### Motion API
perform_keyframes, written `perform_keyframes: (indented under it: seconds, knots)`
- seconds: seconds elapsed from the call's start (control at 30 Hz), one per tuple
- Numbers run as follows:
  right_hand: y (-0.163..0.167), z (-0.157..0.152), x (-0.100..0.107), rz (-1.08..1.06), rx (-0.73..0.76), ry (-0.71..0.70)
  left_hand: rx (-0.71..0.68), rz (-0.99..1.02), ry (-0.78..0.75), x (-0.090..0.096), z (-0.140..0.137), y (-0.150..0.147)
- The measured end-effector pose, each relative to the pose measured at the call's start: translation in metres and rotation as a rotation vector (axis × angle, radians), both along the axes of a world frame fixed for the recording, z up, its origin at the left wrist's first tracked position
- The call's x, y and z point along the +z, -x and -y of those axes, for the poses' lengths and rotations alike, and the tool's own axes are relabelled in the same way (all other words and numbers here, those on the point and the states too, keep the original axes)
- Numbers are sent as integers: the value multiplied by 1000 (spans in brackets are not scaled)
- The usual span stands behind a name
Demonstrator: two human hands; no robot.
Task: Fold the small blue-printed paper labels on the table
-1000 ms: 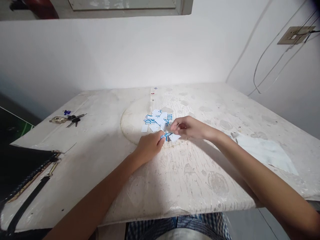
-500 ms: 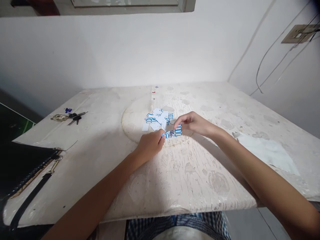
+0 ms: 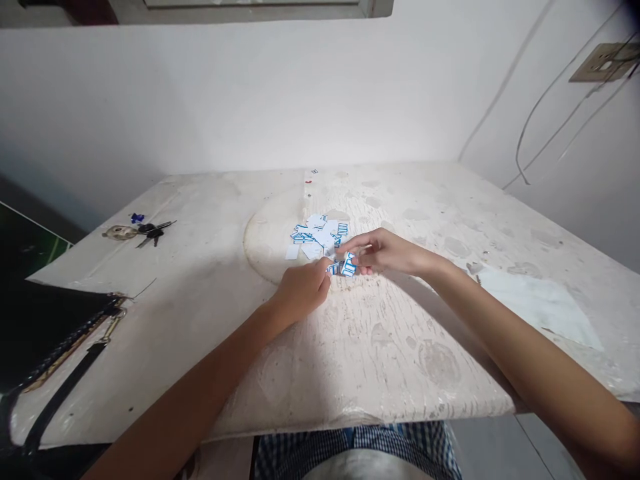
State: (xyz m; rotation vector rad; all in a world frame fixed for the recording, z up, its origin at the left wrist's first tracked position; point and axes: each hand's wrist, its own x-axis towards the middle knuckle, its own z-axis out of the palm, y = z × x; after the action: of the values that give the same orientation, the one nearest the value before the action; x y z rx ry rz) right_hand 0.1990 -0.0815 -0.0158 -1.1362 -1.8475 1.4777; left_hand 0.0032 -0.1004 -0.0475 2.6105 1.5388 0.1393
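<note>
Small white paper pieces with blue printed lines lie in a loose pile [image 3: 319, 235] on the table. Just in front of it, my left hand [image 3: 301, 288] is closed, thumb and fingers pinching a small blue-marked paper piece [image 3: 333, 269]. My right hand [image 3: 390, 252] comes in from the right and grips a tilted white paper piece with blue outlines [image 3: 349, 265] between thumb and fingers. The two held pieces are close together; whether they are joined I cannot tell.
Keys [image 3: 153, 231] with a keychain [image 3: 120, 232] and a small blue object [image 3: 137, 218] lie at the left. A black bag [image 3: 55, 333] with a strap covers the near left corner. A pale cloth or sheet [image 3: 540, 303] lies right, beyond my right forearm.
The blue-outlined piece at my right hand has tilted and moved slightly left, nearer my left hand. My right fingers have closed further around it. My left hand stays almost still.
</note>
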Motion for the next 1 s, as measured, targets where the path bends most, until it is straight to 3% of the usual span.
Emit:
perform_keyframes:
  seconds: [0.13,0.3,0.77,1.0]
  knots:
    - [8,7,3,51,-43,-6,5,32,43,2,0,-1]
    - [14,9,-9,123,-120,-148,9,31,61,4,1,0]
    - [19,6,-38,157,-178,-168,-6,28,36,1,0,1]
    - [20,7,-37,242,-215,-256,-20,26,1,0,-1,0]
